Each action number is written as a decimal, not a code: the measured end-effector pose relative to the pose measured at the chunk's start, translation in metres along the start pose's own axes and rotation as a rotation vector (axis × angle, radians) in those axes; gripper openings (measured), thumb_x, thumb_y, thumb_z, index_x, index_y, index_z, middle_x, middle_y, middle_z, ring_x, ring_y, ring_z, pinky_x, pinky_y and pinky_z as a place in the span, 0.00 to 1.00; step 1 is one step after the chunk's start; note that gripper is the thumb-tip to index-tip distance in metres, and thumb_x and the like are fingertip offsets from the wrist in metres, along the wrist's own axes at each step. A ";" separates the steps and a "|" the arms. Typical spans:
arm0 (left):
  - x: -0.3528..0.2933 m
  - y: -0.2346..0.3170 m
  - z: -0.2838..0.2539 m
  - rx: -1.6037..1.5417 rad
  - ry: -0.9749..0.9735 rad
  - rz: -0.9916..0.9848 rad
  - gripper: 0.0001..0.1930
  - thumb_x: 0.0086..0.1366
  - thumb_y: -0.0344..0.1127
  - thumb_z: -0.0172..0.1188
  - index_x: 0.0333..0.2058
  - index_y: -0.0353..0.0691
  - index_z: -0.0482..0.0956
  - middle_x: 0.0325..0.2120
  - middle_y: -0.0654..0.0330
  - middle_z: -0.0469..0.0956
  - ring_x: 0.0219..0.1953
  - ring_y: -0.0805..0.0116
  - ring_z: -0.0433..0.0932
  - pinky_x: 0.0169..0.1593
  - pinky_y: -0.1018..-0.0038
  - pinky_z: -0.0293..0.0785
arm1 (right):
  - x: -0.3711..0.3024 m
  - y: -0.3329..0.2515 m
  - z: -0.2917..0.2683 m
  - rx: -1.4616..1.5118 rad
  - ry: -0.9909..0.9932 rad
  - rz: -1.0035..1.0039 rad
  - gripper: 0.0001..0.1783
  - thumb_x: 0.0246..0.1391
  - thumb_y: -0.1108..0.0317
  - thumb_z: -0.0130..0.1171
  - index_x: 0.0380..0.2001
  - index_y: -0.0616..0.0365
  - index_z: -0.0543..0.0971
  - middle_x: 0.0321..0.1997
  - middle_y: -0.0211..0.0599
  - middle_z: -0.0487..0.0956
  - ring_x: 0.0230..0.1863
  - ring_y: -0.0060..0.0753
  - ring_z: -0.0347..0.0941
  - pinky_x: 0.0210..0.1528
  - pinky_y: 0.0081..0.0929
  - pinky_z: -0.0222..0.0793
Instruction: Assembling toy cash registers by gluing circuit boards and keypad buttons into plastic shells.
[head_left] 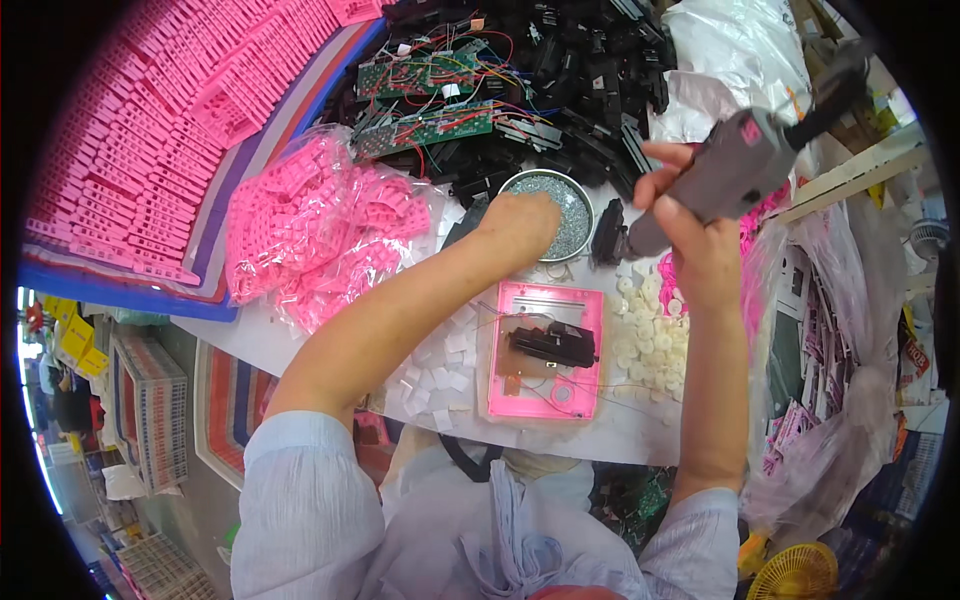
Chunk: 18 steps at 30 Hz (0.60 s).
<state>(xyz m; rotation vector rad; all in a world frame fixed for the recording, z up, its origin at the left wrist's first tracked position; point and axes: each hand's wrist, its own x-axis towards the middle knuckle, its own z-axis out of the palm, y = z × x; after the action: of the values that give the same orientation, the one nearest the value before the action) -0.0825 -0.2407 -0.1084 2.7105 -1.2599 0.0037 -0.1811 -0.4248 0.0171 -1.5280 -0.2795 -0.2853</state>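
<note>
We see 2 bare hands at work over a white bench. The left hand reaches forward into a round metal bowl filled with tiny silvery screws; its fingers curl down into the contents, so we cannot tell whether they have pinched anything. The right hand is closed around the grey body of an electric screwdriver, held tilted with its dark tip pointing down and left toward the bench, near the bowl's right rim; a black cable end rises from its top toward the upper right.

Just below the bowl, directly in front of the person, lies a pink rectangular housing, open side up, with a black component seated inside it and thin wires trailing across it. Neither hand touches the housing. To its right sits a heap of small white round caps; to its left, small white square pieces lie scattered on the bench.

Farther left, a clear bag of pink plastic parts rests beside the left forearm, and beyond it rows of pink parts cover a tray. Behind the bowl we see a pile of black plastic parts with 2 green circuit boards and coloured wires lying on top.
</note>
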 end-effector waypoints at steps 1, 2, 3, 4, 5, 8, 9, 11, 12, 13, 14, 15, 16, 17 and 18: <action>-0.003 0.000 -0.002 -0.012 0.011 0.003 0.09 0.56 0.32 0.62 0.36 0.43 0.85 0.39 0.56 0.82 0.43 0.56 0.82 0.46 0.60 0.76 | -0.006 0.002 0.005 -0.015 0.055 0.030 0.23 0.56 0.66 0.64 0.53 0.64 0.75 0.36 0.27 0.77 0.37 0.15 0.70 0.40 0.17 0.63; -0.005 -0.001 -0.005 -0.024 0.022 0.007 0.09 0.56 0.32 0.62 0.36 0.43 0.84 0.38 0.57 0.82 0.43 0.56 0.83 0.46 0.59 0.76 | -0.012 0.004 0.005 0.003 0.068 0.032 0.23 0.56 0.66 0.64 0.54 0.63 0.75 0.35 0.27 0.77 0.37 0.15 0.70 0.40 0.17 0.63; -0.003 -0.003 -0.004 0.016 0.005 0.057 0.09 0.57 0.33 0.62 0.37 0.43 0.84 0.37 0.57 0.82 0.43 0.56 0.83 0.45 0.59 0.76 | -0.017 0.006 0.004 0.020 0.081 0.033 0.23 0.56 0.67 0.64 0.54 0.63 0.75 0.35 0.27 0.77 0.37 0.15 0.70 0.40 0.17 0.63; 0.000 -0.005 -0.004 0.053 -0.014 0.106 0.09 0.57 0.33 0.62 0.37 0.44 0.84 0.37 0.57 0.82 0.43 0.57 0.82 0.45 0.58 0.76 | -0.022 0.007 0.004 0.037 0.094 0.037 0.23 0.56 0.67 0.64 0.54 0.63 0.75 0.35 0.27 0.77 0.36 0.15 0.70 0.40 0.17 0.64; 0.002 -0.007 -0.003 0.092 -0.032 0.155 0.10 0.57 0.33 0.61 0.38 0.44 0.84 0.36 0.57 0.82 0.42 0.57 0.82 0.45 0.58 0.75 | -0.027 0.006 0.006 0.036 0.121 0.038 0.23 0.55 0.68 0.64 0.53 0.63 0.74 0.33 0.27 0.76 0.36 0.15 0.69 0.39 0.17 0.64; 0.004 -0.006 -0.007 -0.011 0.029 0.050 0.09 0.57 0.33 0.60 0.37 0.45 0.85 0.35 0.57 0.83 0.42 0.56 0.83 0.43 0.58 0.77 | -0.040 0.009 0.001 0.038 0.134 0.054 0.22 0.55 0.68 0.64 0.52 0.63 0.74 0.33 0.27 0.76 0.35 0.16 0.69 0.39 0.18 0.64; 0.008 -0.009 -0.003 -0.024 0.065 0.029 0.08 0.59 0.36 0.59 0.35 0.44 0.84 0.33 0.56 0.83 0.39 0.54 0.83 0.42 0.57 0.77 | -0.041 0.010 0.001 0.052 0.141 0.045 0.22 0.55 0.69 0.64 0.51 0.62 0.73 0.33 0.28 0.76 0.35 0.16 0.70 0.38 0.19 0.65; 0.010 -0.017 0.004 -0.051 0.130 -0.027 0.11 0.63 0.42 0.58 0.31 0.41 0.82 0.28 0.53 0.81 0.34 0.49 0.82 0.40 0.54 0.77 | -0.041 0.010 0.008 0.071 0.150 0.047 0.21 0.55 0.69 0.63 0.51 0.62 0.73 0.33 0.28 0.76 0.35 0.17 0.70 0.38 0.19 0.65; 0.010 -0.020 0.008 -0.052 0.112 -0.064 0.12 0.63 0.42 0.57 0.30 0.41 0.82 0.27 0.53 0.81 0.33 0.49 0.82 0.39 0.53 0.77 | -0.041 0.009 0.011 0.081 0.155 0.048 0.21 0.55 0.70 0.63 0.51 0.62 0.73 0.32 0.29 0.76 0.34 0.17 0.70 0.38 0.19 0.65; 0.011 -0.020 0.007 -0.054 0.095 -0.096 0.13 0.63 0.43 0.57 0.29 0.41 0.82 0.25 0.53 0.81 0.31 0.48 0.82 0.38 0.53 0.78 | -0.042 0.009 0.012 0.098 0.151 0.057 0.21 0.55 0.70 0.63 0.51 0.62 0.73 0.32 0.30 0.76 0.35 0.18 0.71 0.38 0.20 0.66; 0.012 -0.020 0.004 -0.055 0.079 -0.128 0.13 0.64 0.43 0.56 0.28 0.41 0.82 0.23 0.54 0.81 0.30 0.48 0.82 0.37 0.53 0.78 | -0.043 0.009 0.014 0.116 0.146 0.065 0.21 0.55 0.70 0.63 0.51 0.61 0.73 0.32 0.30 0.76 0.35 0.18 0.71 0.38 0.20 0.66; 0.011 -0.020 0.002 -0.110 0.105 -0.154 0.14 0.64 0.43 0.56 0.28 0.41 0.82 0.22 0.54 0.80 0.29 0.47 0.81 0.36 0.53 0.77 | -0.044 0.008 0.015 0.133 0.141 0.073 0.21 0.55 0.70 0.63 0.51 0.61 0.73 0.32 0.31 0.76 0.36 0.19 0.72 0.39 0.20 0.66; 0.011 -0.019 -0.004 -0.168 0.131 -0.174 0.14 0.64 0.44 0.57 0.27 0.40 0.81 0.20 0.54 0.79 0.28 0.47 0.81 0.35 0.54 0.77 | -0.046 0.007 0.015 0.125 0.152 0.090 0.21 0.55 0.71 0.63 0.52 0.61 0.72 0.32 0.31 0.76 0.34 0.19 0.72 0.37 0.21 0.66; 0.008 -0.016 -0.013 -0.227 0.155 -0.195 0.14 0.64 0.44 0.57 0.27 0.40 0.81 0.19 0.54 0.79 0.27 0.47 0.80 0.35 0.54 0.77 | -0.048 0.005 0.015 0.117 0.164 0.108 0.22 0.54 0.71 0.63 0.52 0.61 0.72 0.31 0.31 0.76 0.33 0.19 0.72 0.36 0.21 0.67; 0.001 -0.012 -0.022 -0.299 0.171 -0.125 0.13 0.64 0.44 0.58 0.27 0.40 0.81 0.20 0.54 0.79 0.27 0.46 0.80 0.34 0.54 0.76 | -0.051 0.003 0.014 0.109 0.177 0.126 0.22 0.54 0.71 0.63 0.52 0.61 0.72 0.31 0.31 0.76 0.32 0.20 0.72 0.35 0.21 0.67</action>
<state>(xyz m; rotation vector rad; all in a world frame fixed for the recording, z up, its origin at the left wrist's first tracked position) -0.0712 -0.2313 -0.0886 2.4668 -0.9576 0.0303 -0.2278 -0.4106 -0.0037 -1.3963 -0.0581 -0.2986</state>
